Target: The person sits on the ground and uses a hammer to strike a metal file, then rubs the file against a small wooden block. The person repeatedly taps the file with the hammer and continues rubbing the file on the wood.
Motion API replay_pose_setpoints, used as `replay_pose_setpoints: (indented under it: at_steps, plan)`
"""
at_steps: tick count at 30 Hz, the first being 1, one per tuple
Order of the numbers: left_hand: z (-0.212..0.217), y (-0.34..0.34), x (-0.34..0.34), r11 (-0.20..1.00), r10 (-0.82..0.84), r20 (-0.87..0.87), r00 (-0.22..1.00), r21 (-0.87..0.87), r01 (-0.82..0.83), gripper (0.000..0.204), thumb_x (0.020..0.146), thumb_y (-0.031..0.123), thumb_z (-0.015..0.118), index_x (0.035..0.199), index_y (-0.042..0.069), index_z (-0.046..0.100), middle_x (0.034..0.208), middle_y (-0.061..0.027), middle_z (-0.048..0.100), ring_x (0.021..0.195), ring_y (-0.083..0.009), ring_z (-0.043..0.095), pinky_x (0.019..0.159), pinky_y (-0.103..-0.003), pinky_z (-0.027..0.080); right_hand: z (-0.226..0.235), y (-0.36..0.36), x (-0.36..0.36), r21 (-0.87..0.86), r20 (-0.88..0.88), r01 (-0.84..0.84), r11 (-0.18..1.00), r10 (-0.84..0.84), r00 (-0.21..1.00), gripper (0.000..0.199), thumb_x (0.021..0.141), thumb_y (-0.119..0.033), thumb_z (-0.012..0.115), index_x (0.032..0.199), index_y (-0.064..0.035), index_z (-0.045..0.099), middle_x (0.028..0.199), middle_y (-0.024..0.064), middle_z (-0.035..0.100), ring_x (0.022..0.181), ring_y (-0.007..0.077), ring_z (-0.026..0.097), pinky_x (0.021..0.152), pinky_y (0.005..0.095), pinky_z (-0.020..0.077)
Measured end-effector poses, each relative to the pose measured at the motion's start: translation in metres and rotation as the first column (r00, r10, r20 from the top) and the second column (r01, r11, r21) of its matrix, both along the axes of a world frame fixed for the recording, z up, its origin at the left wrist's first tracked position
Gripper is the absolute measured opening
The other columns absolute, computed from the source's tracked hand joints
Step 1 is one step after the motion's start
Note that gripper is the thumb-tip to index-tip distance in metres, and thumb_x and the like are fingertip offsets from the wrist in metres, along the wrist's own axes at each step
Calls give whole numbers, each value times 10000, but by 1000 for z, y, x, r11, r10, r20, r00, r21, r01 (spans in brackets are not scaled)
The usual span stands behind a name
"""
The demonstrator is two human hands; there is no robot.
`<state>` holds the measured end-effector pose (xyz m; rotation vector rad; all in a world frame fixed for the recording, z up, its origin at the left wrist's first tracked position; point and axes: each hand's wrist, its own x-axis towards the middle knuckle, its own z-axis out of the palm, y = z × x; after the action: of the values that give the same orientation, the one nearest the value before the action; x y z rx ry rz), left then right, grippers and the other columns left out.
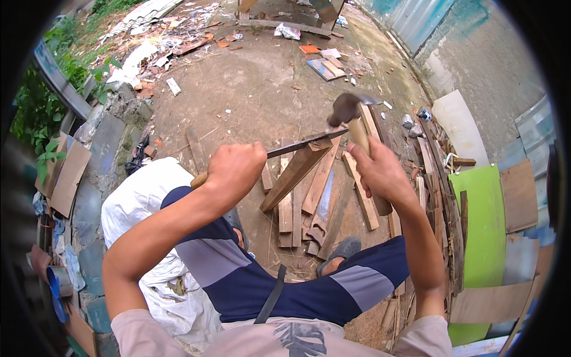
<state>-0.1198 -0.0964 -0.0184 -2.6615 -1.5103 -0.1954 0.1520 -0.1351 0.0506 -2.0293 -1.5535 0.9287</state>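
My left hand is closed around the wooden handle of a machete, whose long dark blade points to the right. The blade lies across the upper end of a wooden block, which stands tilted on the ground in front of me. My right hand grips the pale wooden handle of a hammer. Its dark metal head is raised just above the blade's tip; I cannot tell whether the two touch. Between my feet a handsaw with a wooden handle lies among the loose wood.
Several wooden strips lie around the block. A white sack is beside my left leg. To the right are piled sticks and a green board near the wall. Scattered rubble covers the far left.
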Motion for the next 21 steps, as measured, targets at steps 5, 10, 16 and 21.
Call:
replay_pose_setpoints:
  at_steps: [5, 10, 16, 21]
  plan:
    - [3, -1, -5, 1000, 30, -39, 999, -2, -30, 69, 864, 53, 616, 902, 12, 658, 740, -184, 724, 715, -341, 753, 617, -446, 596, -14, -5, 16, 115, -250, 121, 986, -89, 964, 329, 1064, -329, 550, 1067, -1, 533, 606, 8, 494, 429, 125, 525, 390, 321, 449]
    - [5, 2, -4, 1000, 23, -43, 999, -5, -23, 79, 871, 59, 618, 914, 16, 668, 752, -188, 727, 720, -342, 753, 621, -446, 597, -33, 0, 25, 209, -250, 116, 971, -61, 966, 308, 1061, -312, 549, 1059, -5, 535, 585, 8, 484, 411, 134, 515, 382, 324, 437]
    - [-4, 4, -2, 999, 51, -34, 998, -14, -51, 79, 870, 61, 618, 910, 18, 672, 755, -190, 727, 722, -349, 751, 630, -454, 597, -46, 3, 34, 89, -223, 115, 989, -93, 970, 338, 1054, -332, 558, 1019, 4, 547, 623, 26, 504, 416, 130, 516, 374, 320, 433]
    - [-8, 2, 1, 997, 64, -15, 998, -42, -64, 87, 873, 67, 617, 914, 18, 676, 763, -192, 728, 737, -355, 751, 650, -465, 598, -55, 4, 38, 156, -224, 93, 983, -56, 973, 311, 1058, -314, 553, 1036, -4, 539, 605, 5, 489, 405, 122, 503, 368, 315, 419]
